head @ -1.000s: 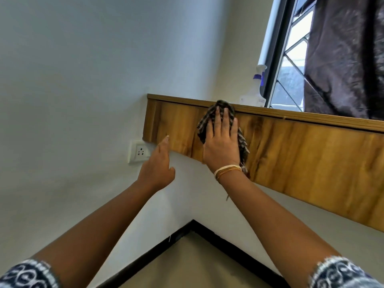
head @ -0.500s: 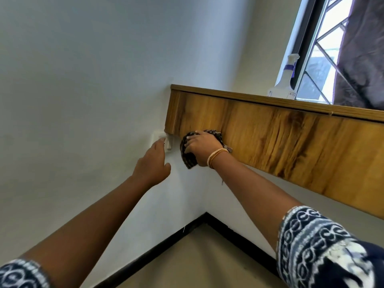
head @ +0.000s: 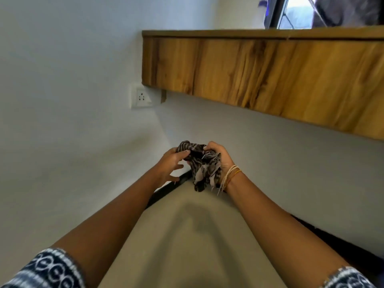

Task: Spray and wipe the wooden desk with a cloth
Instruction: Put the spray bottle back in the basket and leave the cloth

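The wooden desk [head: 259, 71] shows its front panel across the upper right, fixed to the wall. Well below it, both hands hold a crumpled dark checked cloth [head: 202, 166] in front of the wall corner. My right hand [head: 218, 156] grips the bunched cloth, its ragged end hanging down past the wrist bands. My left hand [head: 172, 163] pinches the cloth's upper left part with thumb and forefinger, the other fingers spread. Neither hand touches the desk. Only a blurred sliver of the spray bottle [head: 267, 9] shows above the desk top at the window.
A white wall socket [head: 141, 96] sits on the left wall just below the desk's left end. A dark skirting [head: 166, 191] runs along the corner above a beige floor [head: 193, 235]. A window with a dark curtain [head: 342, 9] is behind the desk.
My right hand took the cloth off the desk's front panel and dropped low. My left hand left the wall by the socket and joined it on the cloth. The view tilted downward.
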Demonstrator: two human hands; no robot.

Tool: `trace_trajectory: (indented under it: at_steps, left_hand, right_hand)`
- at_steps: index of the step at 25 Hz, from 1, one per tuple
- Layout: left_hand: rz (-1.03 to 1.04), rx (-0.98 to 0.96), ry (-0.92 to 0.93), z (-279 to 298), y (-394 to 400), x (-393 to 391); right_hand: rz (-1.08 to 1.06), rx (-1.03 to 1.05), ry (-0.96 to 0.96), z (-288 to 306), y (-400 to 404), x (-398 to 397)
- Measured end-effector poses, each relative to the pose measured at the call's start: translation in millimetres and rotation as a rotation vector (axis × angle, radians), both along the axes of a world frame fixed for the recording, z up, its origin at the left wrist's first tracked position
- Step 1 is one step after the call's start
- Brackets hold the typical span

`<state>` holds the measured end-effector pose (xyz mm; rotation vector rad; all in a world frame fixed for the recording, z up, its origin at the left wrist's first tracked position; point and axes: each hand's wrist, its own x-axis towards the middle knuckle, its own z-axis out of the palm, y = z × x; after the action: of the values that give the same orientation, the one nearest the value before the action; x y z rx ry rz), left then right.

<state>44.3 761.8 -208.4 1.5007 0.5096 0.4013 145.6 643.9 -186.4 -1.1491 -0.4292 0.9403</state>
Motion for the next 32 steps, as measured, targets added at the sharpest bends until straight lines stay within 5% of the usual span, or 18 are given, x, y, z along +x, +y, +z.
trace_trajectory:
  at_steps: [6, 17, 25, 32]
  left_hand:
    - [0.004, -0.406, -0.031, -62.6, -33.1, 43.5]
    - [0.456, -0.514, -0.024, -60.7, -68.8, 29.2]
    - [0.596, -0.359, 0.145, 137.9, -105.4, -63.4]
    - [0.532, -0.36, 0.282, 349.6, -131.4, -102.8]
  right_hand:
    - [0.012, -0.094, 0.072, -54.5, -27.0, 33.8]
    - [0.015, -0.319, 0.211, -85.6, -37.9, 30.3]
    - [0.135, -0.32, 0.526, 118.3, -97.4, -75.8]
    - [0.063, -0.303, 0.498, 318.5, -116.0, -114.5]
